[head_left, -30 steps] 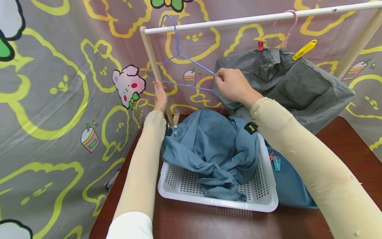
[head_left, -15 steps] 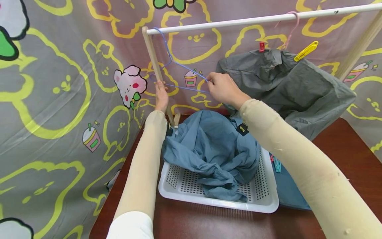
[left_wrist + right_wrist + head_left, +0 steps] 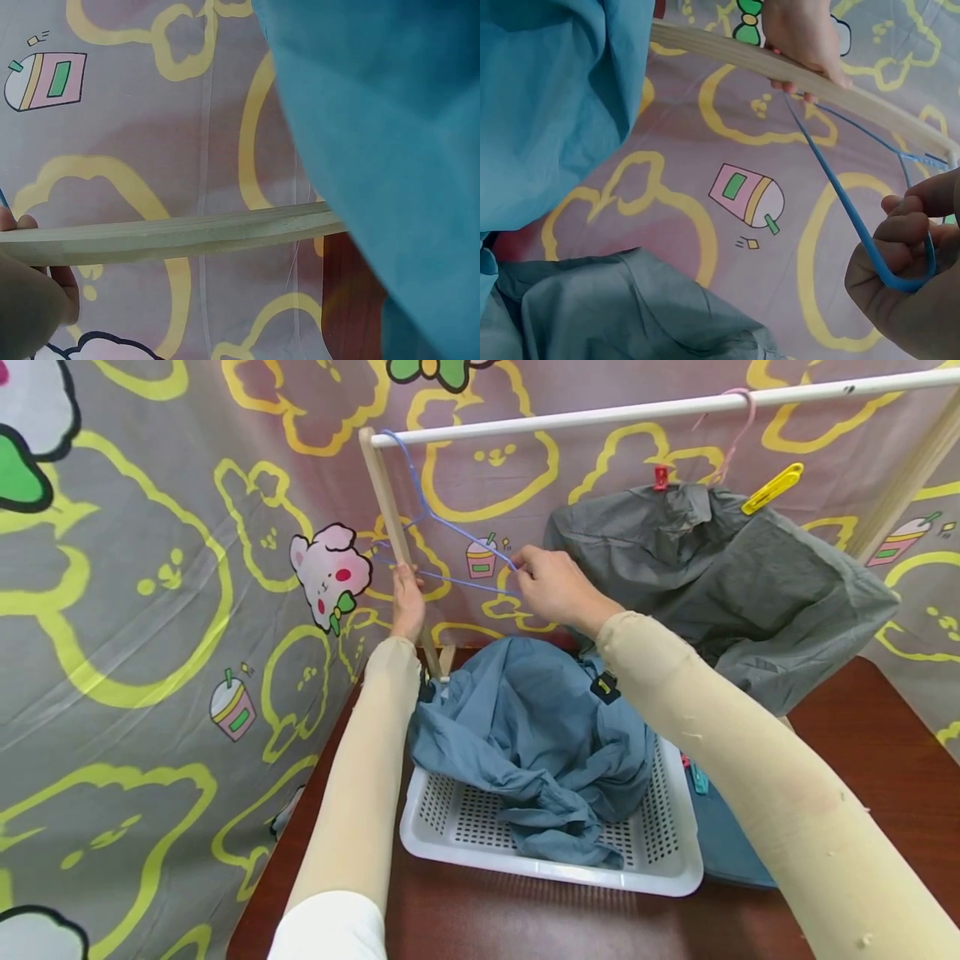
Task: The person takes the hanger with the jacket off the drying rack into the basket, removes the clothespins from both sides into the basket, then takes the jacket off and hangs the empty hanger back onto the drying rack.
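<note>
Pinching right shoulder bend of blue wire hanger (image 3: 450, 556), right hand (image 3: 551, 587) curling fingers (image 3: 904, 225) round it; hook sitting over white rail (image 3: 645, 408) above. Left hand (image 3: 407, 602) gripping wooden upright (image 3: 392, 527) beside hanger's far tip. Hanger judging light, springy, thin, likely slippery; bends offering surest hold. Blue shirt (image 3: 536, 735) lying soft in white basket (image 3: 551, 847) below wrists; grey garment (image 3: 720, 577) hanging just beyond right hand.
</note>
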`<state>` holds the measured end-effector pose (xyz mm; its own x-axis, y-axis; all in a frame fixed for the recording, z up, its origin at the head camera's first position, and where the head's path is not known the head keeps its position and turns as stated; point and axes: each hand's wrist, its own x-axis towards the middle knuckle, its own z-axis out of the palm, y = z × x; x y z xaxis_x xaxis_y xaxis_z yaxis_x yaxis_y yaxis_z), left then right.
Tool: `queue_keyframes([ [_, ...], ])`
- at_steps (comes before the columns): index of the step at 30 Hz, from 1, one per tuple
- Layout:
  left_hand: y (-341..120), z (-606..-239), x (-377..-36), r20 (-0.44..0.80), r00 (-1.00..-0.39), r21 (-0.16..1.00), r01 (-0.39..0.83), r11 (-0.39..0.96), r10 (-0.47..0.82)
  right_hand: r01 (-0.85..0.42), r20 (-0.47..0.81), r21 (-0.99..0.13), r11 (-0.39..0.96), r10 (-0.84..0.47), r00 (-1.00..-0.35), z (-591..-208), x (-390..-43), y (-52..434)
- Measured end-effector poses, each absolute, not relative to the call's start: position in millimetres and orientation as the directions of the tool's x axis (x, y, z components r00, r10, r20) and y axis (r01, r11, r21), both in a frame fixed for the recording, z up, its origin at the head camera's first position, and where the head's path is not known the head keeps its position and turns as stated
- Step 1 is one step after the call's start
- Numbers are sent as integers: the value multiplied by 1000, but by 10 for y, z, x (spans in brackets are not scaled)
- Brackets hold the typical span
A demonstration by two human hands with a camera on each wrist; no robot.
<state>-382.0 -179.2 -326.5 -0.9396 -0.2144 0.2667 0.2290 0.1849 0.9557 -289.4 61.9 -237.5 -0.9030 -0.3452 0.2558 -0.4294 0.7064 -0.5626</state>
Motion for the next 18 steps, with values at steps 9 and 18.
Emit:
queue_keyframes([
  [9, -1777, -3260, -3819, 273, -935, 956, 237, 175, -227, -382, 136, -579, 720, -376, -916, -2422, -2857, 730],
  [18, -1796, -3248, -3802, 288, -936, 945, 243, 220, -201, -426, 124, -468, 774, -420, -899, -2549, -2758, 825],
])
